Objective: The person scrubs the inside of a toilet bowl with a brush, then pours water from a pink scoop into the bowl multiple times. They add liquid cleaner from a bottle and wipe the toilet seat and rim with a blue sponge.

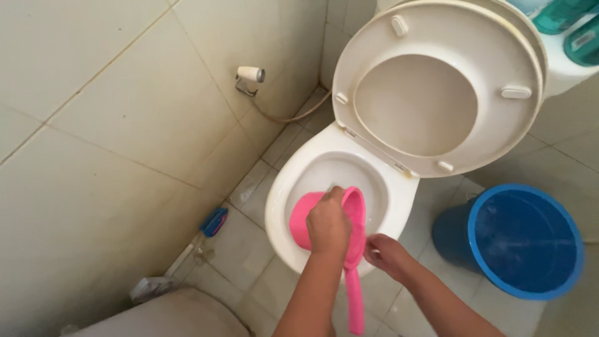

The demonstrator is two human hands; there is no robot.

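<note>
A white toilet (281,206) stands with its seat and lid (430,37) raised. Over the bowl a pink dipper (299,218) is tipped on its side, and its long handle (355,299) hangs down past the toilet's front rim. My left hand (327,228) grips the dipper's rim from above. My right hand (384,253) is just right of it, fingers curled against the dipper's edge where the handle joins. Whether it grips the dipper is unclear.
A blue bucket (524,240) stands on the tiled floor right of the toilet. A bidet sprayer (251,75) with its hose hangs on the left wall. A small blue brush (214,221) lies at the wall's foot. Teal bottles (564,15) sit on the cistern.
</note>
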